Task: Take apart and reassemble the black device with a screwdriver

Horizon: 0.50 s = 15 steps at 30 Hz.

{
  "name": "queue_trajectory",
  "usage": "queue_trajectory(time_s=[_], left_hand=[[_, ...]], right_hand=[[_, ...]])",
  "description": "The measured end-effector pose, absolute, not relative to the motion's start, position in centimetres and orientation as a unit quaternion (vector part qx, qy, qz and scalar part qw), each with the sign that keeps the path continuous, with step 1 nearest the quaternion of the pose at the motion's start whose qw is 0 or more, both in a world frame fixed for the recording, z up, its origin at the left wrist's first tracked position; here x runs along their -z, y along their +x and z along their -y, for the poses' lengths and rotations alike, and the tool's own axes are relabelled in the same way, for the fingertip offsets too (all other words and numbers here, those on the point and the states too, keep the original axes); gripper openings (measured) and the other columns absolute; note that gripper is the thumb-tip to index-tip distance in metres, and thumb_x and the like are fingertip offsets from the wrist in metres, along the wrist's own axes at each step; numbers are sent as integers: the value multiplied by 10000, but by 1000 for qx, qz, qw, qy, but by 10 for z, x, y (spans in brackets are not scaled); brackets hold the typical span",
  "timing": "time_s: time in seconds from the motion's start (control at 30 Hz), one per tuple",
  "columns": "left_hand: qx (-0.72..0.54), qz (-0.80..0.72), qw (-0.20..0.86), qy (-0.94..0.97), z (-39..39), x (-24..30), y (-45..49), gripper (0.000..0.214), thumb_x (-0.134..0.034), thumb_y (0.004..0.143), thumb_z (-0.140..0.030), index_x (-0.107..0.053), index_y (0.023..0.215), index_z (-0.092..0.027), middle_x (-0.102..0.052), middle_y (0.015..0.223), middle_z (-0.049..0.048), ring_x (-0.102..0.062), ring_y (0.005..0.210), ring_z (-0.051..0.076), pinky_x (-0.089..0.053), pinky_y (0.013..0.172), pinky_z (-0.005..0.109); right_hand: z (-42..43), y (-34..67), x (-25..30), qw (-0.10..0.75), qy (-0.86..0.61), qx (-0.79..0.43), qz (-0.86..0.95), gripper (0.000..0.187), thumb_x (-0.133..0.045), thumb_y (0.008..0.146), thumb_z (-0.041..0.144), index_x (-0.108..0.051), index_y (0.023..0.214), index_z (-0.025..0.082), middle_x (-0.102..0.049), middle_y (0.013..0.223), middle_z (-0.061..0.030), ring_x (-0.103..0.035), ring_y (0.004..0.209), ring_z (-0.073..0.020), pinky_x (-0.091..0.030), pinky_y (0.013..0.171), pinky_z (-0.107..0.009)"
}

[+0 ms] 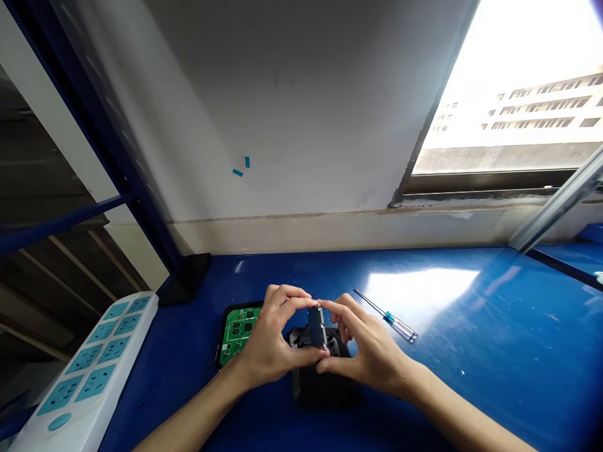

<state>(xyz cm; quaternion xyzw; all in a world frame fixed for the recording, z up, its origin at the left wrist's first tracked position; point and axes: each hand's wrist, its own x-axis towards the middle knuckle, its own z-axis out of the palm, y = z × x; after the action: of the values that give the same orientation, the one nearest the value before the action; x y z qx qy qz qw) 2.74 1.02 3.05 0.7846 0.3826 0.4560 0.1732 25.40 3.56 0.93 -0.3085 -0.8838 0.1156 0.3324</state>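
Both my hands meet over a small black device [325,380] lying on the blue table [471,351]. My left hand [271,342] and my right hand [367,345] pinch a thin dark grey metal plate [316,325] between fingertips and thumbs, holding it upright above the device. Just left of my left hand lies a green circuit board in a black case [235,333], partly hidden by that hand.
A slim screwdriver with a clear blue handle [389,317] lies on the table to the right of my hands. A white power strip with teal sockets [89,370] sits at the left edge. A grey wall and a window [518,94] stand behind.
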Motion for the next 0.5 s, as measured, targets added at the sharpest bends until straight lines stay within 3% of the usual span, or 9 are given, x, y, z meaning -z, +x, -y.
queue_trajectory(time_s=[0.2,0.33,0.5], left_hand=[[-458,-378,187,783,-6,-28,36,566,-937,708,-455,-685,1190,-300,-619,1190,54,-545,1086,282,-494,958,436],[-457,-374,194,783,-4,-29,38,523,-894,748,-508,-690,1180,-294,-617,1193,64,-545,1085,284,-492,952,440],[-460,-366,196,785,-6,-30,37,522,-884,757,-517,-684,1179,-284,-632,1178,64,-548,1075,280,-488,950,435]], right_hand=[[-36,250,-3,330,-299,-182,877,659,-781,835,445,-458,1385,283,-501,955,-5,-520,624,-106,-510,540,-262],[-36,249,-1,351,-282,-205,869,538,-741,865,477,-527,1307,258,-495,913,3,-495,606,-100,-475,523,-240],[-38,251,-3,351,-288,-214,865,569,-766,826,557,-566,1262,252,-495,891,10,-492,613,-101,-463,533,-236]])
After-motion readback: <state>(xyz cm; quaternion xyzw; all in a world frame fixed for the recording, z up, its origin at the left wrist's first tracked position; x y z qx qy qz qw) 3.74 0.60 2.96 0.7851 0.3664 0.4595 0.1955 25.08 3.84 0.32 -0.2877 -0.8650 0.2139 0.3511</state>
